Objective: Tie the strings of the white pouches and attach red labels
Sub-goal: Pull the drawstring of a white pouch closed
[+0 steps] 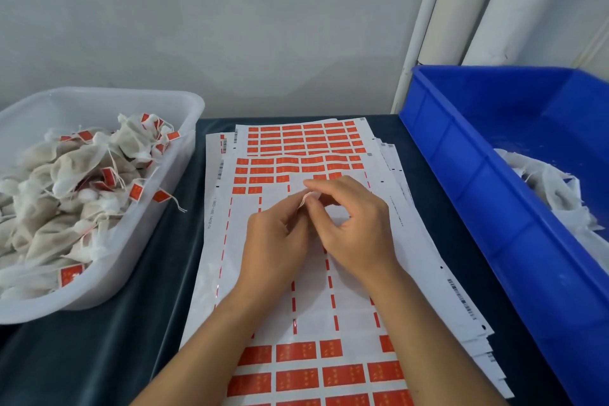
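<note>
Both hands, the left hand (276,237) and the right hand (349,224), pinch one small label (305,199) between curled fingertips, just above the label sheets (356,277) on the table (131,339).

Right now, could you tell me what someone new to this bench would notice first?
Most likely the sheets of red labels spread down the middle, with the left hand and right hand meeting above them, pinching a small white strip. Next, the clear tub at left, heaped with labelled white pouches, and the blue bin at right.
</note>
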